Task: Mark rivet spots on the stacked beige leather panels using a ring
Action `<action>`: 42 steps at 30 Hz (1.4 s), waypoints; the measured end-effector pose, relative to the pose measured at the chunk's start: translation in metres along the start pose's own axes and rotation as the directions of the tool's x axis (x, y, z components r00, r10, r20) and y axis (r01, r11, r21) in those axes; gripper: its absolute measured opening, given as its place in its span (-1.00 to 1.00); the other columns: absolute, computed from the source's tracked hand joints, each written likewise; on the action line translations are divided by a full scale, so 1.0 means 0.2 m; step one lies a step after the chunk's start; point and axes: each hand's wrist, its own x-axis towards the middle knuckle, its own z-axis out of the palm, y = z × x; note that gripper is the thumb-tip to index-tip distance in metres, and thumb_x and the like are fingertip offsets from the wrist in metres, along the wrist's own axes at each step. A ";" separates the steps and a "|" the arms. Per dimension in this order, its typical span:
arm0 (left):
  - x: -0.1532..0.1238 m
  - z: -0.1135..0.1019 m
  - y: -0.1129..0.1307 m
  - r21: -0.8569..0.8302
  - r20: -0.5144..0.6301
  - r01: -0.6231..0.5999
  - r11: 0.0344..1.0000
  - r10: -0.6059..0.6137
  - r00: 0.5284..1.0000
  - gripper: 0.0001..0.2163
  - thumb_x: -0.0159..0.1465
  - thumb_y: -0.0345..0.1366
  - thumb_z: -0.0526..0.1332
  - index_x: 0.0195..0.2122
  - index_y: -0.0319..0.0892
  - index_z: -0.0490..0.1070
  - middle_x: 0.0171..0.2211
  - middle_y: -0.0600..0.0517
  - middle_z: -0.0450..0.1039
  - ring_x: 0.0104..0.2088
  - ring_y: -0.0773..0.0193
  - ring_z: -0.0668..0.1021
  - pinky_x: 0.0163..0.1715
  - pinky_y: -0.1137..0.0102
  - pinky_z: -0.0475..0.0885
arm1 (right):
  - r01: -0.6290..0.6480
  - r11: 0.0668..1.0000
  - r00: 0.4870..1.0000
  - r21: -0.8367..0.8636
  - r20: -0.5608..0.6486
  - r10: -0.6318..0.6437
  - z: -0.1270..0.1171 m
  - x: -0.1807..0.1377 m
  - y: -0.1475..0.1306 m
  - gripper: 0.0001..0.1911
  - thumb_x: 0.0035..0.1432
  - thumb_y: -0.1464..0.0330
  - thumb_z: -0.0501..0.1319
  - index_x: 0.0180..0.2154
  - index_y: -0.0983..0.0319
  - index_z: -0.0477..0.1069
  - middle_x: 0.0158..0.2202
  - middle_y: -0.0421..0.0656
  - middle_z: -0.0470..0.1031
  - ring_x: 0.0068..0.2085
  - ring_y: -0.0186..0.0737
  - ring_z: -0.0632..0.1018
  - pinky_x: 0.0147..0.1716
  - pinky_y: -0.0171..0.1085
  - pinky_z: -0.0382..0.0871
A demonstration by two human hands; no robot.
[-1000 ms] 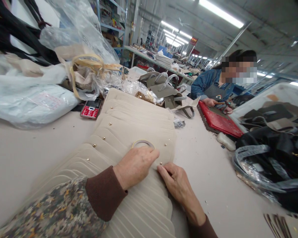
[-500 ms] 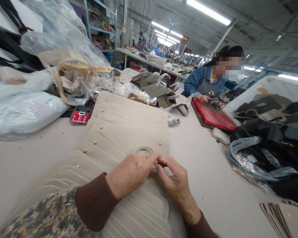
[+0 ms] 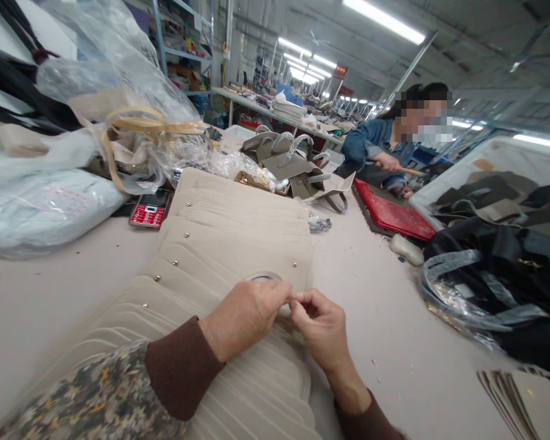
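A stack of overlapping beige panels (image 3: 238,235), with small gold studs (image 3: 175,263) along it, lies in front of me. Over its right part, my left hand (image 3: 250,311) is closed around a thin pale ring that looks like a narrow roll of tape (image 3: 264,275). Most of the roll is hidden behind that hand. My right hand (image 3: 321,321) is in a pinch, its thumb and forefinger meeting the left fingertips. Whatever lies between the right fingers is too small to make out.
Plastic-wrapped bundles (image 3: 46,195) and a red-keyed phone (image 3: 149,209) lie left. Grey bag pieces (image 3: 297,165) are beyond the stack. On the right are a red slab (image 3: 389,208), black bags (image 3: 508,269) and more panels (image 3: 531,397). A co-worker (image 3: 376,150) holds a wooden-handled tool.
My two hands have shifted slightly, and less of the tape roll shows above my left hand. Across the table, the co-worker's hand with the tool has risen.
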 end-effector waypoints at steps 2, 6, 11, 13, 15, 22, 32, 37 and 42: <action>0.00 0.01 0.01 -0.003 -0.034 -0.035 0.999 0.035 0.999 -0.88 0.36 -0.45 0.02 -0.31 -0.17 0.29 -0.38 0.04 0.42 -0.37 0.27 0.47 -0.38 0.41 0.31 | -0.226 0.948 0.974 0.223 0.028 0.225 -0.01 0.03 0.01 -0.80 0.03 0.25 0.28 -0.50 0.24 0.46 -0.68 -0.26 0.43 -0.66 -0.34 0.42 -0.63 -0.36 0.35; 0.00 0.02 0.02 0.018 -0.080 -0.010 1.000 0.012 0.997 -0.86 0.40 -0.41 -0.02 -0.25 -0.17 0.30 -0.35 0.03 0.44 -0.35 0.27 0.49 -0.38 0.40 0.32 | -0.389 0.853 0.912 0.348 0.018 0.409 -0.06 0.08 0.09 -0.69 -0.13 0.16 0.39 -0.50 0.28 0.46 -0.67 -0.26 0.43 -0.67 -0.37 0.41 -0.65 -0.36 0.38; 0.02 0.01 0.01 0.192 0.092 0.126 0.973 -0.145 0.985 -0.87 0.37 -0.46 0.02 -0.27 -0.18 0.33 -0.31 -0.02 0.47 -0.27 0.19 0.50 -0.34 0.35 0.36 | -0.369 0.922 0.926 0.120 0.130 0.354 -0.10 0.07 0.17 -0.65 -0.02 0.12 0.35 -0.38 0.32 0.57 -0.58 -0.17 0.52 -0.60 -0.33 0.49 -0.58 -0.35 0.43; 0.03 0.00 0.01 0.207 0.142 0.129 0.970 -0.160 0.977 -0.86 0.37 -0.47 0.01 -0.25 -0.19 0.34 -0.29 -0.03 0.48 -0.24 0.18 0.50 -0.32 0.34 0.38 | -0.319 0.947 0.940 0.023 0.135 0.313 -0.09 0.06 0.18 -0.66 0.04 0.13 0.31 -0.37 0.30 0.58 -0.58 -0.17 0.53 -0.57 -0.30 0.50 -0.55 -0.34 0.45; 0.03 -0.01 0.02 0.206 0.160 0.125 0.971 -0.160 0.974 -0.84 0.38 -0.47 -0.01 -0.22 -0.19 0.35 -0.28 -0.04 0.48 -0.24 0.17 0.51 -0.31 0.33 0.40 | -0.236 0.966 0.959 -0.101 0.135 0.249 -0.08 0.05 0.17 -0.69 0.10 0.15 0.26 -0.38 0.28 0.58 -0.57 -0.17 0.54 -0.55 -0.28 0.51 -0.54 -0.33 0.43; 0.03 0.01 0.02 0.177 0.158 0.121 0.977 -0.150 0.976 -0.84 0.38 -0.47 0.00 -0.22 -0.20 0.35 -0.29 -0.05 0.48 -0.24 0.13 0.53 -0.31 0.30 0.42 | 0.097 0.899 0.982 -0.428 0.187 -0.017 -0.05 0.06 0.12 -0.78 0.16 0.31 0.17 -0.38 0.20 0.59 -0.41 -0.13 0.64 -0.40 -0.18 0.61 -0.37 -0.29 0.40; 0.02 -0.01 0.03 0.181 0.161 0.124 0.976 -0.154 0.975 -0.84 0.37 -0.47 0.02 -0.23 -0.21 0.38 -0.27 -0.06 0.48 -0.23 0.12 0.52 -0.31 0.31 0.40 | -0.039 0.909 0.993 -0.415 0.089 0.083 -0.06 0.06 0.15 -0.76 0.16 0.24 0.22 -0.16 0.21 0.48 -0.61 -0.25 0.51 -0.57 -0.21 0.52 -0.52 -0.30 0.36; 0.03 -0.01 0.02 0.180 0.172 0.111 0.977 -0.142 0.975 -0.84 0.37 -0.47 0.01 -0.23 -0.20 0.37 -0.27 -0.06 0.48 -0.20 0.12 0.50 -0.30 0.31 0.40 | -0.015 0.953 0.985 -0.302 0.157 0.065 -0.10 0.02 0.17 -0.81 0.19 0.26 0.19 -0.37 0.20 0.52 -0.44 -0.15 0.61 -0.41 -0.19 0.60 -0.40 -0.29 0.42; 0.02 0.00 0.01 0.157 0.170 0.095 0.983 -0.122 0.978 -0.83 0.37 -0.46 -0.01 -0.24 -0.19 0.36 -0.25 -0.05 0.47 -0.18 0.09 0.48 -0.30 0.29 0.40 | 0.131 0.862 0.989 -0.491 0.127 -0.078 -0.04 -0.01 0.16 -0.79 0.23 0.32 0.17 -0.33 0.20 0.58 -0.33 -0.10 0.63 -0.33 -0.17 0.60 -0.27 -0.27 0.39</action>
